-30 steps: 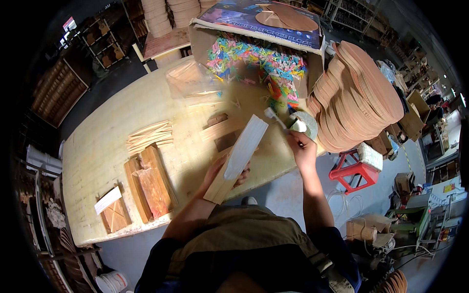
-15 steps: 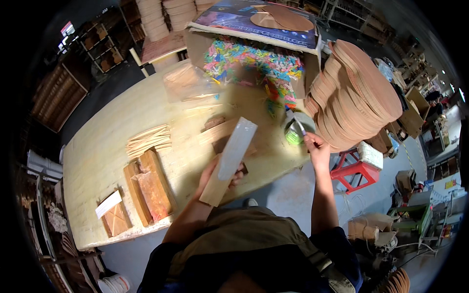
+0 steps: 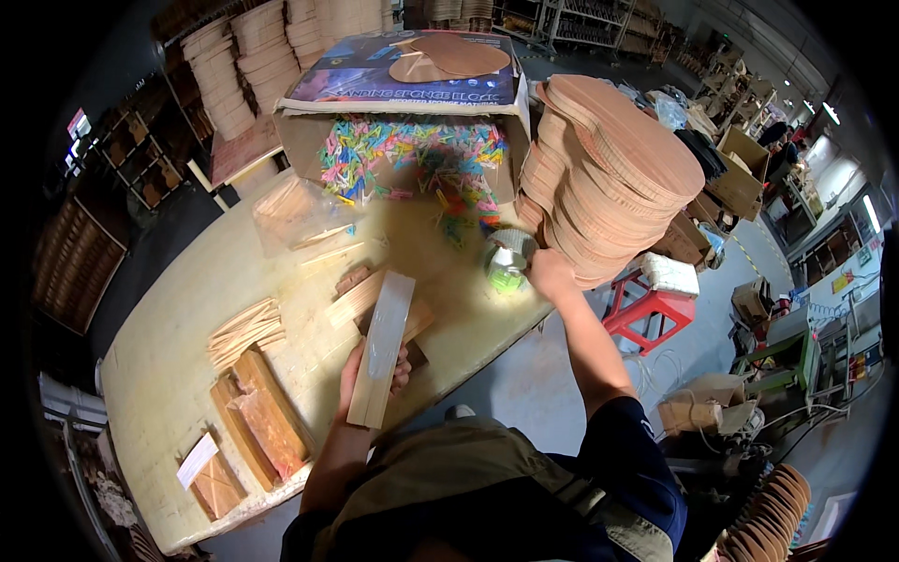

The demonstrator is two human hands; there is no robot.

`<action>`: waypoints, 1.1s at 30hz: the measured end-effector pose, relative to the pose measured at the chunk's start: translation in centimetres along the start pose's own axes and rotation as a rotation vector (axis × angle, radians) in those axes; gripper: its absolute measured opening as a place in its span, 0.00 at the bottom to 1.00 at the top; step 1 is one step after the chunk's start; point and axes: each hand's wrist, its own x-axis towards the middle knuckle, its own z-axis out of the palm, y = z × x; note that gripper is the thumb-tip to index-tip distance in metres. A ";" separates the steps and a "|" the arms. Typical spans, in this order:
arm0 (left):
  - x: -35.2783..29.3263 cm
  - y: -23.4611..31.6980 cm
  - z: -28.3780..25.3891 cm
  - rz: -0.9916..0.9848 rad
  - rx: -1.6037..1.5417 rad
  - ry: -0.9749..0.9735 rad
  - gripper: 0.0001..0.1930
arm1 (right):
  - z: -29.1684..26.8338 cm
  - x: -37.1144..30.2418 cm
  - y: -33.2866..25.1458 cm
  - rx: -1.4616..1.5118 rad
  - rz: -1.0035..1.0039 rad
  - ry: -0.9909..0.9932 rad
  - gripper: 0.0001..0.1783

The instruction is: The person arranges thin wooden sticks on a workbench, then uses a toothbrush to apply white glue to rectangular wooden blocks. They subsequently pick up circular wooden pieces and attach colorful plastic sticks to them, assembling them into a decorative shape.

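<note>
My left hand [image 3: 350, 382] grips a flat strip of pale wood [image 3: 373, 405] from beneath, tilted up toward the table. A whitish wet coat, like glue, covers much of its upper face. My right hand [image 3: 553, 274] is closed at the right side of a small jar [image 3: 507, 273] with a green lower part, at the table's right edge. A slim brush was in its fingers half a second ago; the fingers now mostly hide it. Beyond the left hand, wooden blocks [image 3: 358, 302] lie on the table.
An open cardboard box [image 3: 304, 145] of colourful small clips [image 3: 412, 150] stands at the back. Right of it rises a tall stack of curved wooden plates [image 3: 609, 178]. Thin sticks [image 3: 245, 333] and a wooden trough [image 3: 262, 417] lie left. A red stool [image 3: 646, 314] stands right.
My right hand has brought the brush from above the jar down to its side. The coated strip in my left hand stands more upright. The whole view has shifted toward the right.
</note>
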 end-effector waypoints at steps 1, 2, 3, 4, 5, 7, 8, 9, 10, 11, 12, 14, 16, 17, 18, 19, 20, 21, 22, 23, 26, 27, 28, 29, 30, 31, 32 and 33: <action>0.2 0.1 0.1 -0.005 -0.019 -0.014 0.28 | -0.7 0.6 1.1 0.143 0.014 -0.103 0.13; 0.0 0.3 0.2 0.021 0.004 0.009 0.28 | -1.0 1.0 1.8 0.288 0.015 -0.215 0.14; -0.7 0.4 0.1 0.060 0.019 0.045 0.27 | -2.4 0.3 1.4 0.494 0.123 -0.260 0.15; -1.2 0.5 0.0 0.100 0.033 0.083 0.27 | -2.9 0.3 1.8 0.609 0.179 -0.308 0.13; -1.1 0.4 0.0 0.100 -0.002 0.061 0.26 | -3.3 -0.6 3.1 0.790 0.218 -0.285 0.12; -1.2 0.7 -0.5 0.143 -0.080 0.058 0.25 | -2.9 -2.4 1.9 1.025 0.177 -0.271 0.10; -0.9 0.8 -1.2 0.135 -0.096 0.012 0.24 | -3.5 -3.9 0.1 1.081 0.108 -0.273 0.09; 0.0 0.9 -1.9 0.119 -0.112 -0.041 0.24 | -4.1 -5.6 -1.3 1.135 0.050 -0.267 0.09; 0.5 0.8 -1.8 0.111 -0.134 -0.037 0.23 | -3.8 -7.2 -3.3 1.106 -0.072 -0.247 0.08; 1.1 0.8 -1.8 0.086 -0.194 -0.038 0.23 | -3.3 -9.1 -6.1 1.082 -0.193 -0.220 0.08; 1.2 1.0 -1.0 0.108 -0.119 -0.026 0.24 | -2.8 -10.7 -8.9 1.068 -0.317 -0.187 0.08; 1.6 1.5 -2.9 0.051 -0.082 -0.104 0.24 | -3.5 -13.4 -13.6 0.830 -0.593 0.019 0.11; 1.9 1.7 -0.3 0.118 -0.132 -0.057 0.25 | -1.9 -15.0 -15.2 0.606 -0.731 0.268 0.13; 1.7 2.0 0.7 0.161 -0.154 -0.032 0.25 | -1.8 -15.9 -15.5 0.605 -0.840 0.263 0.13; 1.7 2.4 0.9 0.156 -0.180 -0.032 0.26 | -2.1 -16.7 -15.6 0.601 -0.948 0.258 0.13; 1.5 2.7 0.9 0.150 -0.207 -0.033 0.26 | -2.9 -17.2 -15.9 0.572 -1.001 0.202 0.13; 1.2 2.7 1.0 0.140 -0.234 -0.029 0.26 | -2.7 -16.9 -15.9 0.615 -0.945 0.215 0.13; 1.0 2.5 1.3 0.179 -0.120 0.031 0.26 | -2.4 -16.2 -15.5 0.645 -0.880 0.229 0.13; 0.6 2.2 1.8 0.217 -0.004 0.091 0.26 | -2.3 -15.4 -15.3 0.673 -0.814 0.244 0.13; 0.4 2.1 2.1 0.262 0.115 0.148 0.26 | -3.2 -14.3 -15.7 0.664 -0.679 0.255 0.13; 0.5 2.3 1.1 0.196 -0.070 -0.007 0.26 | -2.3 -12.9 -15.7 0.558 -0.767 0.391 0.11; 0.6 2.6 0.8 0.229 -0.120 -0.023 0.26 | -2.1 -13.6 -15.7 0.537 -0.882 0.384 0.12; 0.7 3.0 0.5 0.263 -0.171 -0.040 0.26 | -1.8 -14.8 -15.8 0.515 -0.999 0.377 0.12; 0.8 3.3 0.0 0.295 -0.223 -0.055 0.26 | -2.5 -16.1 -16.5 0.558 -1.055 0.329 0.14; 0.8 3.6 -0.7 0.283 -0.205 -0.089 0.26 | -3.0 -16.8 -16.7 0.556 -1.063 0.212 0.14; 0.9 4.0 -1.3 0.270 -0.186 -0.123 0.26 | -2.3 -16.4 -17.0 0.616 -1.033 0.241 0.13; 0.7 4.1 -1.0 0.248 -0.172 -0.155 0.26 | -1.6 -16.2 -17.2 0.672 -0.992 0.266 0.13; 0.3 4.3 -0.6 0.198 -0.165 -0.231 0.27 | -1.4 -15.6 -17.4 0.692 -0.854 0.251 0.13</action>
